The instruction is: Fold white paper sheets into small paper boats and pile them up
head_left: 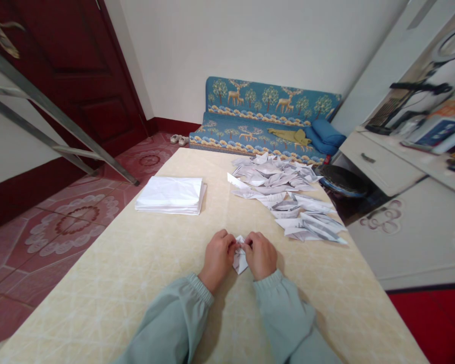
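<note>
Cream rectangular tbl (109, 303): smooth, satin top, material unclear. On it: small white folded paper (240, 263), matt, creased; flat white paper stack (170, 193), matt, smooth; pile of pointed grey-white paper folds (273, 174), matt, crisp. Beyond it: blue deer-print sofa (227, 121) w/ matt cloth cover. L of it: dark-red panelled door (72, 45), semi-gloss, wood-look; grey angled frame (60, 115), dull metal.

Table (106, 283) with pale yellow, patterned top. Directly on it: a flat stack of white paper (170, 194), left; a loose, overlapping heap of folded paper pieces (273, 176), right.
</note>
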`<state>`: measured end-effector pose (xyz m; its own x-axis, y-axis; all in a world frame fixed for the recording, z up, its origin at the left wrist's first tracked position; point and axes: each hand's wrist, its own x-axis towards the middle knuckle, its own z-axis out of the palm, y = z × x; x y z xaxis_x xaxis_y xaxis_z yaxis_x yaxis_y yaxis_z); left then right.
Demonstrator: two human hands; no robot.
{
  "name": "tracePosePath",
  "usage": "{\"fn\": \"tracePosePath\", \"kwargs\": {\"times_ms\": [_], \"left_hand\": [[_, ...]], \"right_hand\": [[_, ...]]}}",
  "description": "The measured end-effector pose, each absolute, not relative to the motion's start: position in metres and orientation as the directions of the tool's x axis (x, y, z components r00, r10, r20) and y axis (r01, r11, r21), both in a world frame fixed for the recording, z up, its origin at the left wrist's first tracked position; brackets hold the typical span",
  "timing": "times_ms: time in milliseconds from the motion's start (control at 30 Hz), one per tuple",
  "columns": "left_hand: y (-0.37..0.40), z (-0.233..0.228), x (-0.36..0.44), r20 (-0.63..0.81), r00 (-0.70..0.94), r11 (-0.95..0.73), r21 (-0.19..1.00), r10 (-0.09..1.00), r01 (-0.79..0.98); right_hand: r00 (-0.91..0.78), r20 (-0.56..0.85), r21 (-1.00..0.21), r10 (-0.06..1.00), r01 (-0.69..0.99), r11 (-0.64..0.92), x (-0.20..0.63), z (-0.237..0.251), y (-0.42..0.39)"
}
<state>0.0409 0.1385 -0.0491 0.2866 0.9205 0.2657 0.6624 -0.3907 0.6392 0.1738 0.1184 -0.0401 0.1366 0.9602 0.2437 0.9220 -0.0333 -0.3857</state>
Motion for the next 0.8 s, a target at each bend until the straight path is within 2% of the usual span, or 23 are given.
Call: {"fn": "tracePosePath", "kwargs": {"times_ms": [133, 333, 467, 567, 667, 733, 800], "left_hand": [[0.14, -0.05, 0.037, 0.33, 0.229, -0.401, 0.78, 0.916, 0.48], [0.145, -0.057, 0.031, 0.332, 0.219, -0.391, 0.854, 0.917, 0.343], [0.147, -0.059, 0.03, 0.321, 0.22, -0.362, 0.915, 0.921, 0.18], [0.146, -0.057, 0.031, 0.346, 0.194, -0.362, 0.93, 0.918, 0.054], [0.145, -0.054, 0.033, 0.364, 0.183, -0.366, 0.93, 0.913, -0.026], [0.144, -0.053, 0.034, 0.334, 0.19, -0.324, 0.942, 0.923, -0.082], [0.145, -0.055, 0.035, 0.266, 0.203, -0.24, 0.96, 0.942, -0.144]], "right_hand": [[0.182, 0.278, -0.467, 0.943, 0.884, -0.032, 0.173, -0.047, 0.113], [0.238, 0.322, -0.618, 0.916, 0.786, 0.013, 0.175, -0.056, 0.108], [0.313, 0.418, -0.721, 0.853, 0.685, 0.102, 0.175, -0.061, 0.107], [0.384, 0.356, -0.847, 0.852, 0.517, 0.12, 0.174, -0.064, 0.106], [0.399, 0.211, -0.969, 0.892, 0.202, 0.139, 0.174, -0.063, 0.106], [0.4, 0.186, -0.981, 0.897, 0.021, 0.194, 0.175, -0.06, 0.106], [0.424, 0.21, -0.966, 0.881, -0.052, 0.255, 0.175, -0.057, 0.106]]}}
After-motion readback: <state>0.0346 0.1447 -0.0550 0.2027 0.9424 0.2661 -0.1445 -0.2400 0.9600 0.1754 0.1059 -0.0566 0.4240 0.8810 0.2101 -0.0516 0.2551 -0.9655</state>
